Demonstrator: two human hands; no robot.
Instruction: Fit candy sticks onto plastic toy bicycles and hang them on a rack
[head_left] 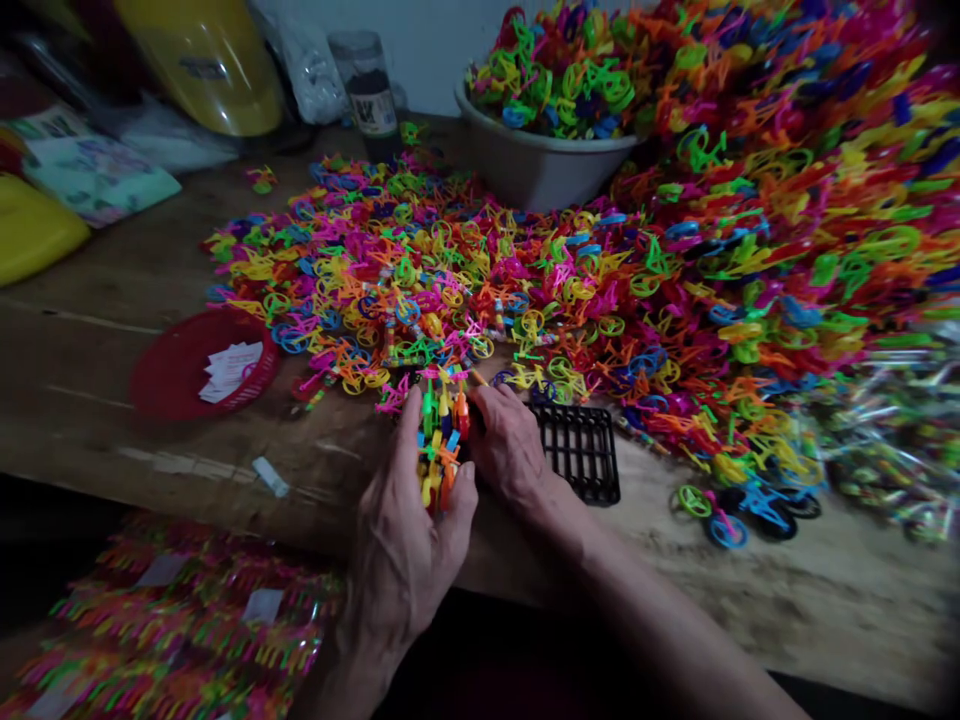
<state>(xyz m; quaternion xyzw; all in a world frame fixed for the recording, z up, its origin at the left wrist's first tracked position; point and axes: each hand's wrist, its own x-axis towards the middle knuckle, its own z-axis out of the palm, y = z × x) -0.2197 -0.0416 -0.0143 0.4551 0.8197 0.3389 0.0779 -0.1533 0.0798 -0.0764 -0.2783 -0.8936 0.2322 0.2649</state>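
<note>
Between my two hands a tight row of small colourful plastic toy parts [442, 430] stands in green, yellow, red, orange and blue. My left hand [409, 530] wraps its near and left sides, the index finger stretched along it and the thumb at its right. On the opposite side my right hand [514, 445] is closed, its fingers curled in at the row's far right edge; what its fingertips grip is hidden. Just right of that hand a black plastic slotted rack [579, 452] lies on the wooden table [495, 540]. Loose toy parts [420, 290] spread beyond both hands.
A grey tub [555, 165] heaped with parts stands at the back, beside a tall pile [795, 210] on the right. A red basket [161, 375] with paper slips sits left. Toy bicycle pieces [757, 510] lie front right. Filled packs [180, 620] lie below the table edge.
</note>
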